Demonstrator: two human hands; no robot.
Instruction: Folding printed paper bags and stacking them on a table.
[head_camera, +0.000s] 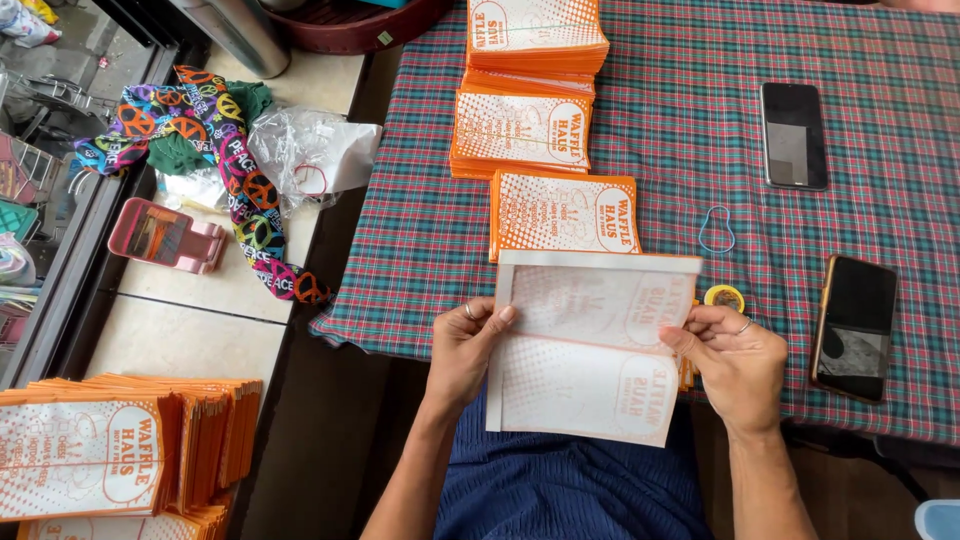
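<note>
gripping a flat paper bag (590, 350) by its edges, left hand (465, 345), right hand (735, 355), bag stacks (525, 125) on checked tablecloth (700, 130)

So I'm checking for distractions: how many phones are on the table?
2. One black phone lies face up near the table's far right; another phone in an orange-edged case lies beside the right hand.

The held paper sheet (590, 345) hides the tape roll's (724, 297) left side (fingertips tucked behind it); corner stack (100, 460) cropped
</note>
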